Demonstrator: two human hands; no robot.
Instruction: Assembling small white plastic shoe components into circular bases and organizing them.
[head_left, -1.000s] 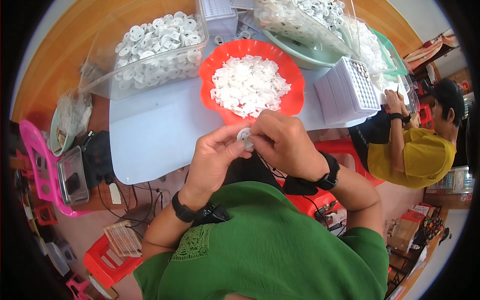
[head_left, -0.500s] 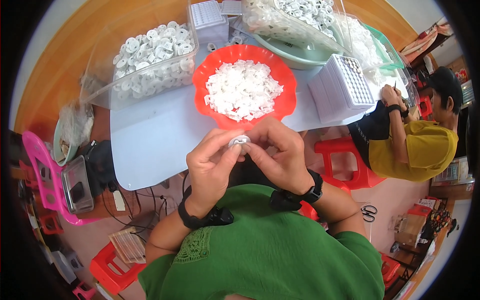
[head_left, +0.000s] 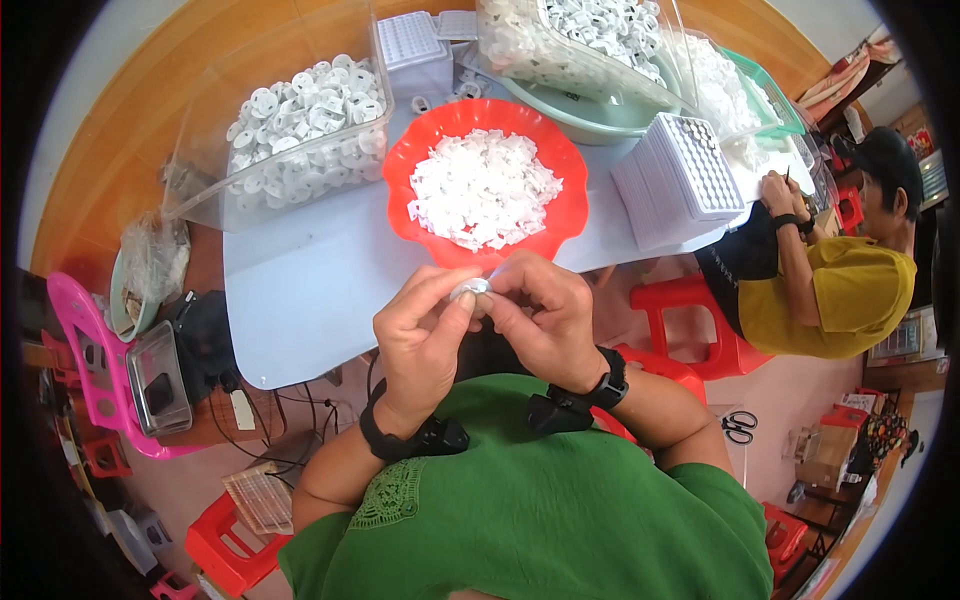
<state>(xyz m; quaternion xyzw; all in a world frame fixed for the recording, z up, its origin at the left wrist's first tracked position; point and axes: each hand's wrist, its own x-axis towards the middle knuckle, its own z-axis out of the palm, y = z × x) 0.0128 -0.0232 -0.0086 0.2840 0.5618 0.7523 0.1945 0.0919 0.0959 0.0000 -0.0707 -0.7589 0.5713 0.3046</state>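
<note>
On the pale desk [head_left: 300,290], a clear bin of white caps [head_left: 290,120] sits toward its far left corner, and a red bowl of white pieces [head_left: 485,185] near its front edge. Just off that edge, the left hand [head_left: 420,335] and right hand [head_left: 545,320] pinch together on one small white cap [head_left: 470,290].

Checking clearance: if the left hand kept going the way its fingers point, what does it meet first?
The left hand points up-right at the right hand; they already meet around the small white part. Beyond sits the red bowl, depth unclear.
</note>
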